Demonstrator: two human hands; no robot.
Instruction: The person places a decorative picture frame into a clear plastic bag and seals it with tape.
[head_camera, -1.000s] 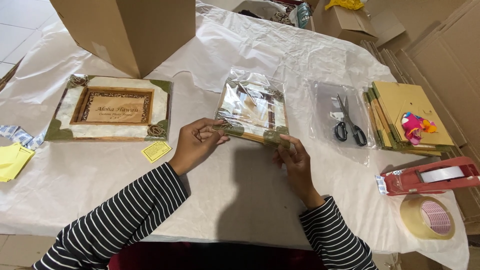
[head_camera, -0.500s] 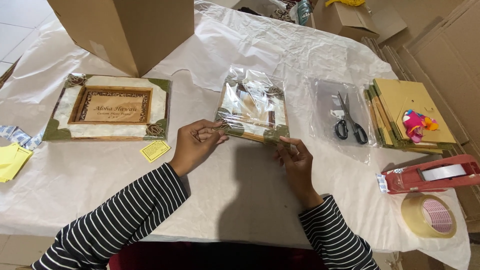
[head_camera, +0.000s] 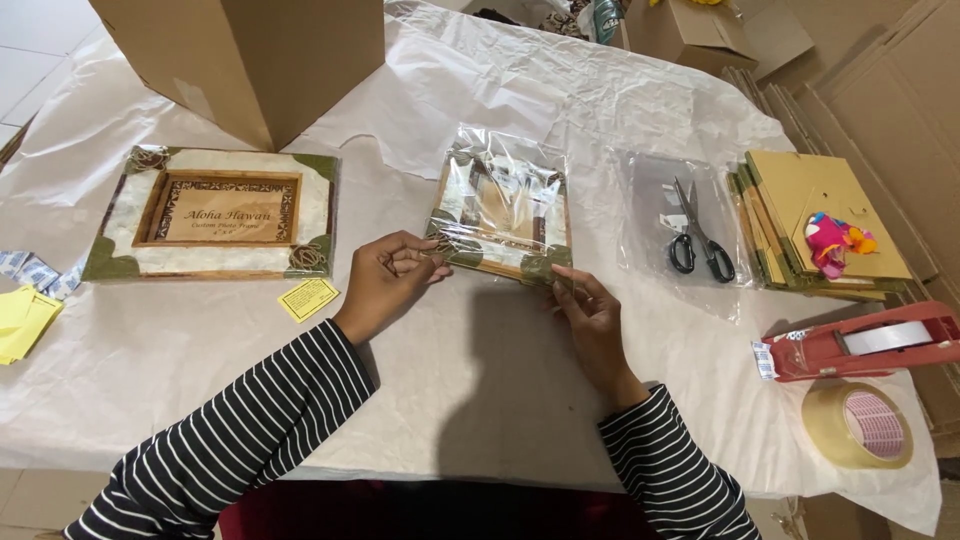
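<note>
A small wooden picture frame in a clear plastic bag (head_camera: 503, 205) lies at the middle of the white-paper-covered table (head_camera: 480, 370). My left hand (head_camera: 388, 280) pinches the bag's near left corner. At the near right corner, my right hand (head_camera: 590, 315) grips the bag's edge with fingers curled. Both arms wear black-and-white striped sleeves.
A larger decorated frame (head_camera: 215, 212) lies at the left, a small yellow tag (head_camera: 308, 298) beside it. A big cardboard box (head_camera: 250, 55) stands behind. Scissors (head_camera: 698, 235) on plastic, a stack of yellow card (head_camera: 815, 195), a red tape dispenser (head_camera: 865, 345) and a tape roll (head_camera: 860, 425) sit right.
Both hands keep their hold on the bagged frame's near edge; the fingers have shifted only slightly along it.
</note>
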